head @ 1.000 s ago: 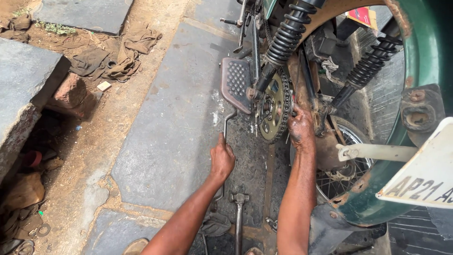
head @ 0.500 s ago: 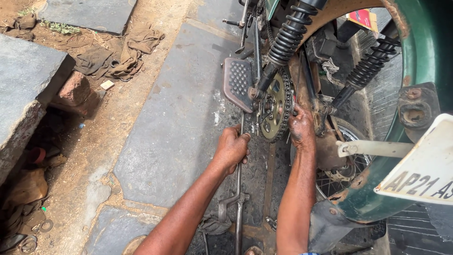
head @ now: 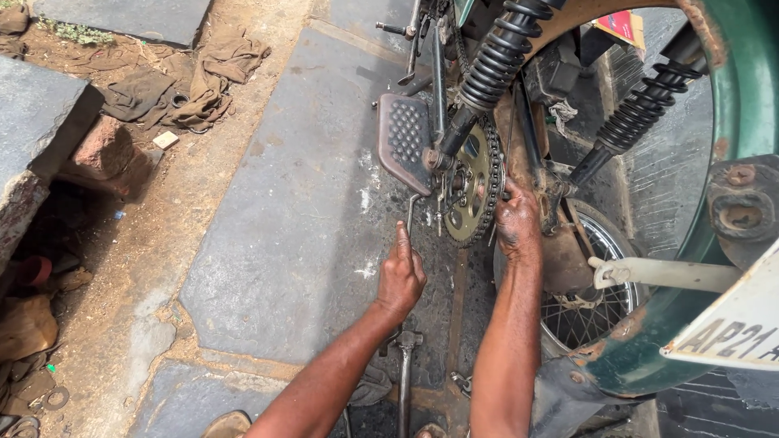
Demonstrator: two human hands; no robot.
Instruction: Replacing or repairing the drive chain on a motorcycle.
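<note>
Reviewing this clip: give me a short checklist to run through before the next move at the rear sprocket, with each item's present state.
1. Left hand has a grip on the thin bent metal tool: ok, fingers closed round its lower end.
2. Tool's tip seated at the sprocket: cannot tell, the tip is hidden among the parts.
3. Right hand steadies the wheel side: ok, it rests against the chain beside the sprocket.
4. Right fingers out of the chain and teeth: not ok, they lie right at them.
5. Spare long tool within reach on the ground: ok, between the forearms.
</note>
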